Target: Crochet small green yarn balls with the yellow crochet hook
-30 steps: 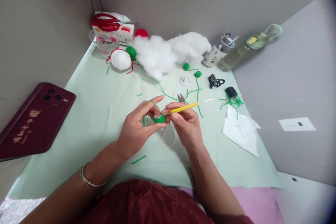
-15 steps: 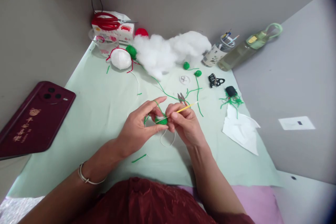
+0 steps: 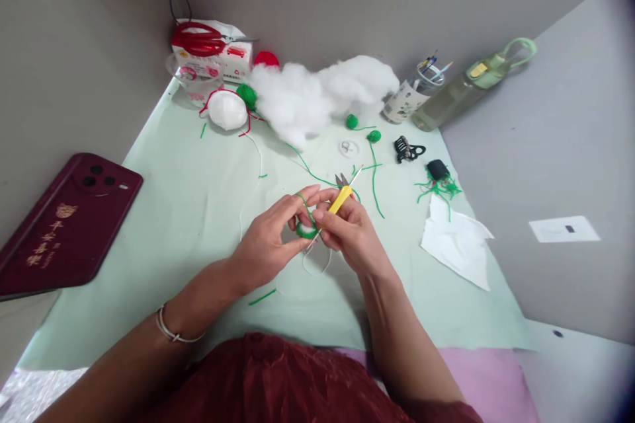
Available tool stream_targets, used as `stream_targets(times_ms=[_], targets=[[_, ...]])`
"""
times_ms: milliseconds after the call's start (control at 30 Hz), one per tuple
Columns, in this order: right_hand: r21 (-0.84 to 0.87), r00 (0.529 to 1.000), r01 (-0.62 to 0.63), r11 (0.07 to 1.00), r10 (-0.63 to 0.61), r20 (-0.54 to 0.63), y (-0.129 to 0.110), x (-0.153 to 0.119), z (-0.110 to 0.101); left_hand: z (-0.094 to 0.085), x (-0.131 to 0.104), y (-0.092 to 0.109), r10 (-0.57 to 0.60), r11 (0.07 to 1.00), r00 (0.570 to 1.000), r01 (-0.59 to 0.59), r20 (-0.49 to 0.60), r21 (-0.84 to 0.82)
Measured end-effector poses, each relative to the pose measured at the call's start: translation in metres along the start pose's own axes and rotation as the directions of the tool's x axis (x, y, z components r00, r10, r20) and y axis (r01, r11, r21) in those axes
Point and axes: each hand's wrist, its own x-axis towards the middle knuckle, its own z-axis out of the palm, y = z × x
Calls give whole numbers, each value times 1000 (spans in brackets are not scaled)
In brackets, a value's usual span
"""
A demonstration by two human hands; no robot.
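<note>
Over the worktop, the left hand pinches the green crochet piece in nearly closed fingers, the right hand closes on the yellow hook, and slackening yarn could drop a loop.

A small, round green crocheted piece is showing white filling inside its rim and resting in the left hand's fingers. A slim crochet hook with a yellow handle is slanting through the right hand's grip, its lower metal end reaching the piece's edge. A thin green yarn strand is rising from the piece.
</note>
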Motion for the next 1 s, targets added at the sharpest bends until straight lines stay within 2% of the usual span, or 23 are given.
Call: stream_targets(times_ms=[167, 300, 367, 433, 467, 567, 700, 800, 900, 1000], targets=[[-66, 986, -46, 997, 56, 157, -3, -2, -5, 0, 0, -2, 10, 998, 999, -13, 52, 67], [-74, 984, -30, 997, 42, 174, -4, -3, -8, -7, 2, 2, -37, 999, 995, 39, 96, -17], [-91, 985, -13, 996, 29, 172, -5, -3, -10, -15, 4, 6, -75, 989, 979, 98, 189, -114], [-121, 985, 0, 993, 21, 171, -5, -3, -11, -24, 5, 11, -96, 958, 929, 184, 357, -219], [-132, 985, 2, 991, 21, 171, -5, -2, -11, -28, 6, 14, -96, 942, 914, 211, 394, -259], [-145, 978, -2, 989, 32, 205, -4, -2, -10, -33, 6, 17, -110, 932, 903, 238, 416, -272], [-117, 954, -32, 993, 65, 293, -3, -3, -8, -29, 6, 13, -158, 913, 868, 310, 471, -264], [-112, 957, -36, 993, 66, 282, -3, -4, -7, -24, 8, 9, -188, 877, 860, 364, 475, -312], [-132, 969, 4, 991, 28, 244, -4, -5, -6, -17, 9, 8, -191, 818, 864, 403, 467, -411], [-138, 977, 45, 989, -15, 215, -4, -6, -3, -7, 9, 6, -199, 758, 895, 398, 398, -517]])
